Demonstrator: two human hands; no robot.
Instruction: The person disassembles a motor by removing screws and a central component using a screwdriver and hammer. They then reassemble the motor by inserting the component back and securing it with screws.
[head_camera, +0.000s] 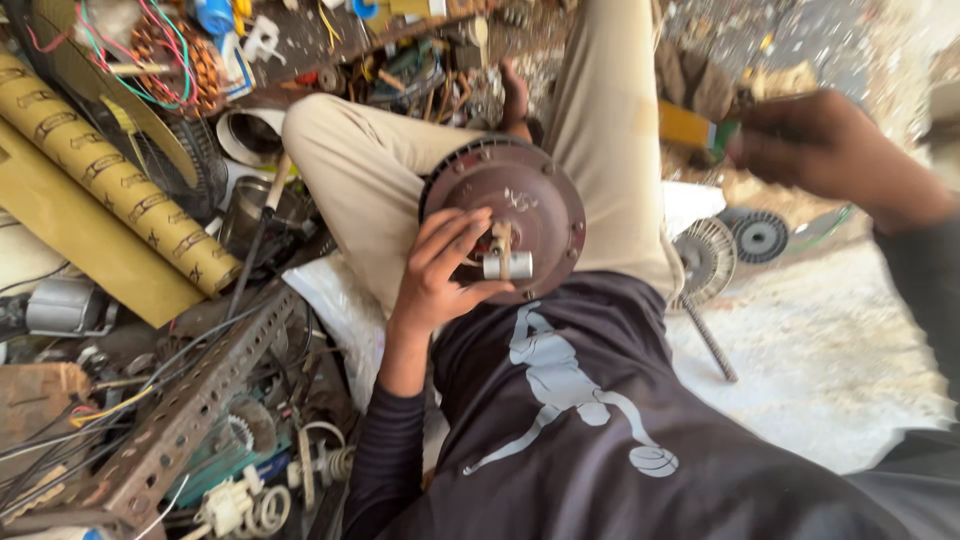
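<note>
A round, rusty brown fan motor housing (530, 205) rests on my lap between my beige trouser legs. My left hand (440, 270) grips it at its centre, fingers around a short silver shaft piece (507, 265). My right hand (825, 145) is raised off to the right, blurred, closed around a tool with a yellow and green handle (697, 130). The tool's working end is hidden.
A perforated metal angle bar (190, 410), wires and small parts crowd the lower left. Yellow rolled tubes (110, 180) lie at upper left beside a copper-wound coil (175, 55). Round motor parts (735, 245) and a threaded rod (710, 340) sit on the pale floor at right.
</note>
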